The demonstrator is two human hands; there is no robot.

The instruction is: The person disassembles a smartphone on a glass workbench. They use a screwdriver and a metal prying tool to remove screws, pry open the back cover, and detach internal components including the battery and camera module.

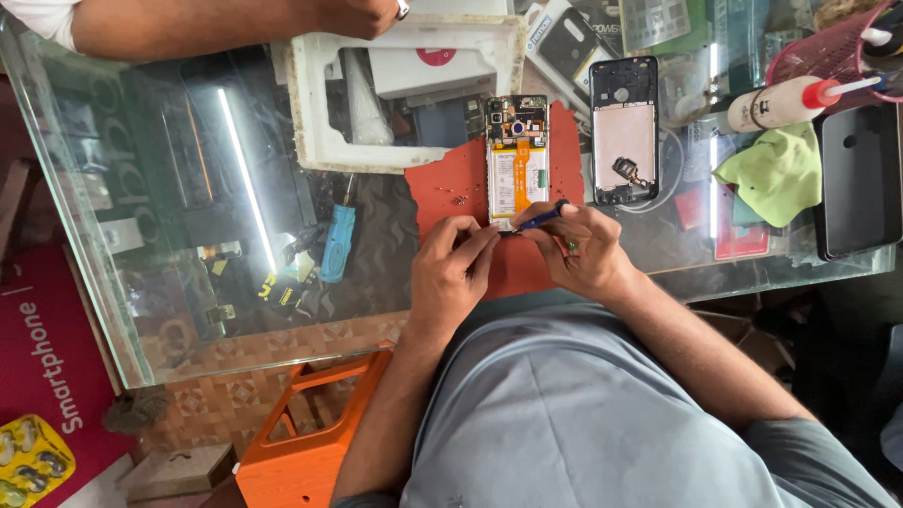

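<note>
Opened phone (517, 160) lies back-off on the red mat (451, 193) on the glass desk (141, 188). Right hand (578, 249) pinches a blue-handled tool (544, 217) at the phone's bottom edge. Left hand (456, 263) has its fingers closed on that same edge, steadying it. Looks like bottom-end disassembly; next move needs a fine, steady tip. Pink basket (828, 52), top right: contents unclear. White tray (315, 103): can't tell what's in it.
</note>
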